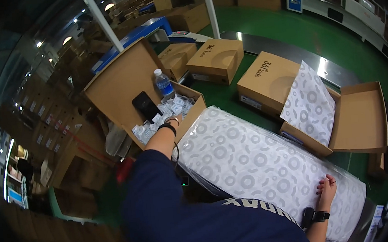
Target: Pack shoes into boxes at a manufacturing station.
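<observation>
My left hand (pixel 175 119) reaches into an open cardboard box (pixel 121 88) full of small white packets (pixel 177 105); its fingers are mostly hidden among the packets and behind the wrist. A black phone (pixel 146 107) and a water bottle with a blue label (pixel 164 83) sit on those packets. On my right, my right hand (pixel 327 190) rests on a thick plastic-covered stack of patterned wrapping paper (pixel 248 148), fingers loosely bent and apart, holding nothing. Just beyond it stands an open shoebox (pixel 357 117) with a patterned sheet (pixel 308 103) rising out of it.
Several closed shoeboxes (pixel 264 79) stand beyond the paper stack, next to a metal conveyor edge (pixel 299 55). A blue machine (pixel 141 35) is behind the packet box. Stacked cartons (pixel 44 116) fill the left side. Green floor (pixel 259 26) shows at the back.
</observation>
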The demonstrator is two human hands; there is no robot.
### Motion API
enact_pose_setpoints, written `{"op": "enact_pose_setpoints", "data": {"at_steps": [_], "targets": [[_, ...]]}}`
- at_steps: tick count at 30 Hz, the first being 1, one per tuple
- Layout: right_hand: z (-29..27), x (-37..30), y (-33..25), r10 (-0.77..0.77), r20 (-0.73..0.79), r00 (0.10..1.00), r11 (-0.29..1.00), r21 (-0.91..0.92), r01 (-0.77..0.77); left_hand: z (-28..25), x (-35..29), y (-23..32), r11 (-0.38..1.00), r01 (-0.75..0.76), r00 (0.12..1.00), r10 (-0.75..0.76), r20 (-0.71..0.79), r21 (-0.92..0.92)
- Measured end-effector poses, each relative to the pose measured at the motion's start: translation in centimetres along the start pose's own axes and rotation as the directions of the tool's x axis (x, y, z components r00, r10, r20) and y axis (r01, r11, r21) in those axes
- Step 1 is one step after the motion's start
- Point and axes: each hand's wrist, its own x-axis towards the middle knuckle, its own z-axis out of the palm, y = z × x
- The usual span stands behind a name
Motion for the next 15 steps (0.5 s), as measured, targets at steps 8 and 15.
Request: {"op": "enact_pose_setpoints", "data": {"at_steps": [8, 15], "targets": [[-0.5, -0.4, 0.4, -0.07, 0.023, 0.997, 0.997, -0.023, 0.07, -4.8, -6.9, 1.1, 0.985, 0.113, 0.974, -0.136, -0.184, -0.126], [-2.0, -1.2, 0.7, -0.128, 0.046, 0.991, 0.991, -0.026, 0.129, -7.1, -6.8, 2.0, 0.978, 0.168, 0.956, -0.193, -0.223, -0.127]]}}
